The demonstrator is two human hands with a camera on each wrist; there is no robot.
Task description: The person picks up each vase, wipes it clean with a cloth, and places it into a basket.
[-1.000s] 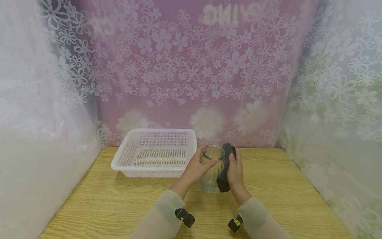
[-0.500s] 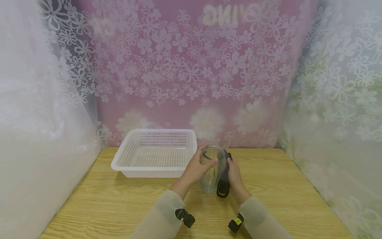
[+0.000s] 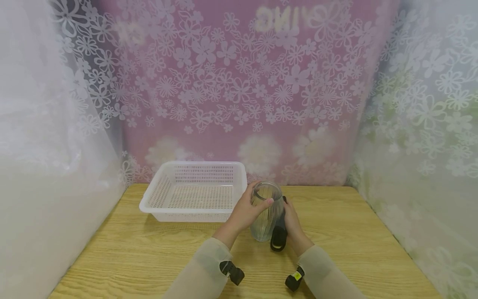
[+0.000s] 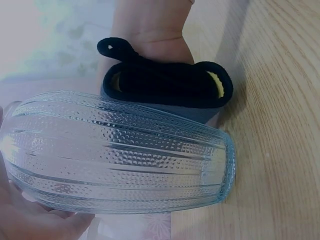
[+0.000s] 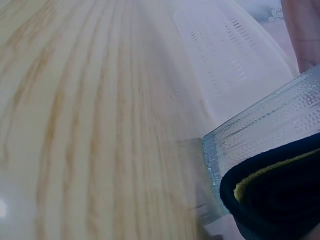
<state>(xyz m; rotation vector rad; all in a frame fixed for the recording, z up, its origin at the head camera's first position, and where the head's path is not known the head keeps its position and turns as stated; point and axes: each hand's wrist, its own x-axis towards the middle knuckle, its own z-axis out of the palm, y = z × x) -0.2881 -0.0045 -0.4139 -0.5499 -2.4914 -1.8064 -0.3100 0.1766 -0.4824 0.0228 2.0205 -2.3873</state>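
My left hand grips a clear ribbed glass vase near its mouth, thumb across the front. The vase tilts slightly, its base close over the table. In my right hand is a black cloth thing, lying along the vase's right side. The left wrist view shows this dark cloth end-on, as a flattened oval with a thick edge, a bit of yellow inside and a small loop. It overlaps the textured vase there. Most of my right fingers are hidden behind the cloth and glass.
A white perforated plastic basket stands on the wooden table, left of the vase and just behind my left hand. Flower-patterned curtains enclose the table's back and sides. A black strapped device sits at my left sleeve.
My right hand and the black cloth have slid down the vase's right side, toward its base. The cloth has turned more end-on. My left hand and the vase have barely moved.
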